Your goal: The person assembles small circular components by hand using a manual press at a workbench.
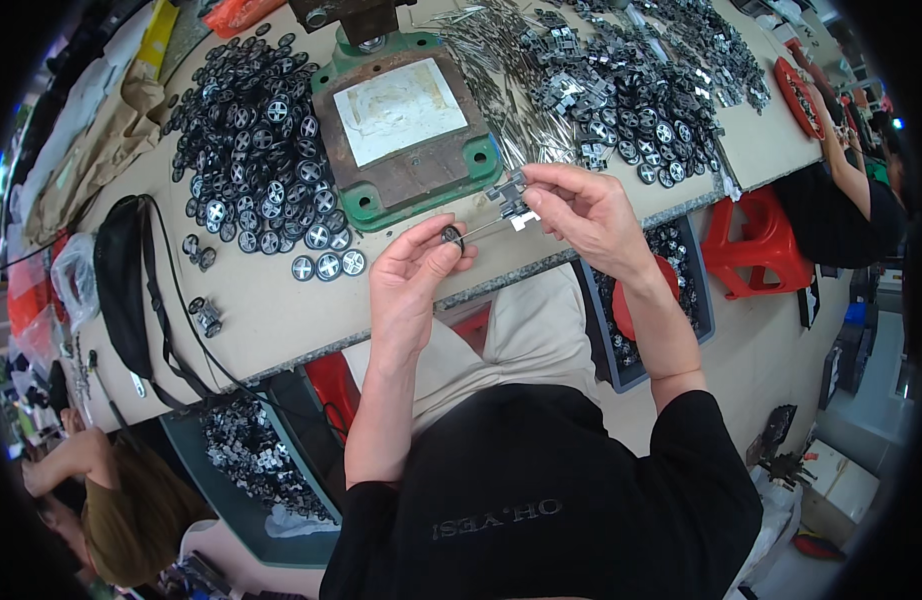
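My left hand (419, 272) pinches a small black toy wheel (451, 235) in front of the green press. A thin metal axle (484, 229) runs from that wheel toward the part in my other hand. Between the thumb and fingers of my right hand (588, 215) is a small grey-and-black plastic chassis part (509, 198), with a pale tab at its lower side. Whether the axle passes into the chassis part is too small to tell. Both hands are just above the table's near edge.
A press with a green base (421, 205) stands ahead. Black wheels (256, 150) are heaped left of it; metal axles (496, 80) and grey plastic parts (591, 75) lie right. Below the table are a blue-grey crate (633, 380), a green bin (211, 500) and a red stool (746, 250). Other people sit at both sides.
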Available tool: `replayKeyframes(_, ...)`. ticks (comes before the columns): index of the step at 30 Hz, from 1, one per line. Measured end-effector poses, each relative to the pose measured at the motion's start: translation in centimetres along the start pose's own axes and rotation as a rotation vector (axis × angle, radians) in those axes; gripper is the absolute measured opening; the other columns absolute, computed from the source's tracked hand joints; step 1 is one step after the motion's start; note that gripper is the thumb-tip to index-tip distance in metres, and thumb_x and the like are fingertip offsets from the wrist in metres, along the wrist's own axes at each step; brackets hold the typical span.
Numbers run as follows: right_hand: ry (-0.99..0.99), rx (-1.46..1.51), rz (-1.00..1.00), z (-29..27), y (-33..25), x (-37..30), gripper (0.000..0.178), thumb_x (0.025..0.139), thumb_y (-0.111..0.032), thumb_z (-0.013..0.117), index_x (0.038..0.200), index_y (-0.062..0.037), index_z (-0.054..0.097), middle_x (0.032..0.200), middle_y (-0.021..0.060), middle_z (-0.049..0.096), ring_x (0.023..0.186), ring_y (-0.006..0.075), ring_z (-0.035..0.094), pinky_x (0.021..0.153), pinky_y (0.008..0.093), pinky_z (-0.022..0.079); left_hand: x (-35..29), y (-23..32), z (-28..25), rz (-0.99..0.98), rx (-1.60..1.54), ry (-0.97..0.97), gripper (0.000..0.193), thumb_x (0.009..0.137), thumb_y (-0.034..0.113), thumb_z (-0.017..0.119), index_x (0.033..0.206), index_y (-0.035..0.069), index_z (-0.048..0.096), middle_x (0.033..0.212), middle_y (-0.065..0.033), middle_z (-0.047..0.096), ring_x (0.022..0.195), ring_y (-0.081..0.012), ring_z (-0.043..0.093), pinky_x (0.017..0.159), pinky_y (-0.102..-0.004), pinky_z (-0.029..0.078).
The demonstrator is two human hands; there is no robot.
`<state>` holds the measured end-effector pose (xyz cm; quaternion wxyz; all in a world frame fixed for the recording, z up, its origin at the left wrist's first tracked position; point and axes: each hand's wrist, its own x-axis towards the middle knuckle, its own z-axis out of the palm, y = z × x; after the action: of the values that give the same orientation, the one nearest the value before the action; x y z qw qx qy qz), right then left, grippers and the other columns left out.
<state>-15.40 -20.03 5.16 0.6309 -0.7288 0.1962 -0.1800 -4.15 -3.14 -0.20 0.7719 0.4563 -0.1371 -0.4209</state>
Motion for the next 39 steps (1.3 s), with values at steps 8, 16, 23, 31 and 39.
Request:
replayKeyframes(8, -0.044, 0.001, 0.004, 0.1, -0.1, 0.1, 0.027, 0.086, -0.01, 0.06, 0.108, 0.0055, 0.059, 0.082, 0.0039, 0.062, 0.067, 0.0049, 0.055, 0.06, 0.0191, 0.046, 0.0, 0.1, -0.1, 0.007, 0.001, 0.023, 0.029, 0.085, 0.002, 0.058, 0.113, -0.002, 0.054, 0.101, -0.0141, 0.063, 0.083, -0.019, 0.063, 0.075, -0.0277, 0.052)
replayKeyframes(16, 0.065, -0.417, -0.323, 1.4, 0.0, -0.4, 0.035, 0.078, -0.003, 0.065, 0.111, 0.0043, 0.057, 0.085, 0.0091, 0.061, 0.069, 0.0111, 0.056, 0.058, 0.0227, 0.046, -0.4, -0.5, 0.2, 0.081, 0.031, 0.012, 0.03, 0.081, 0.0, 0.062, 0.111, -0.004, 0.056, 0.1, -0.0108, 0.063, 0.084, -0.019, 0.064, 0.075, -0.0278, 0.052)
replayKeyframes(23, 0.161, -0.081, -0.333, 2.9, 1.8, -0.5, 0.037, 0.077, -0.001, 0.065, 0.113, 0.0038, 0.056, 0.082, 0.0089, 0.06, 0.069, 0.0113, 0.056, 0.06, 0.0235, 0.046, -0.6, -0.8, 0.3, 0.057, -0.132, 0.037, 0.03, 0.082, -0.001, 0.061, 0.111, -0.005, 0.055, 0.099, -0.0116, 0.063, 0.083, -0.0205, 0.064, 0.075, -0.0281, 0.052)
replayKeyframes(31, 0.108, -0.248, -0.424, 2.5, 1.9, -0.6, 0.038, 0.075, 0.003, 0.065, 0.112, 0.0044, 0.057, 0.086, 0.0076, 0.06, 0.076, 0.0099, 0.057, 0.063, 0.0225, 0.047, -0.7, -0.7, -0.4, -0.148, -0.313, -0.031, 0.033, 0.078, -0.001, 0.064, 0.11, -0.006, 0.056, 0.097, -0.0139, 0.064, 0.08, -0.0219, 0.065, 0.074, -0.0293, 0.054)
replayKeyframes(39, 0.085, 0.292, -0.092, 2.8, 2.6, -1.0, 0.038, 0.076, 0.004, 0.064, 0.113, 0.0058, 0.056, 0.088, 0.0069, 0.059, 0.077, 0.009, 0.056, 0.064, 0.0211, 0.048, -1.3, -1.0, 1.3, 0.121, 0.003, 0.049, 0.03, 0.08, -0.003, 0.062, 0.109, -0.007, 0.056, 0.095, -0.0148, 0.064, 0.081, -0.0217, 0.065, 0.073, -0.0276, 0.054)
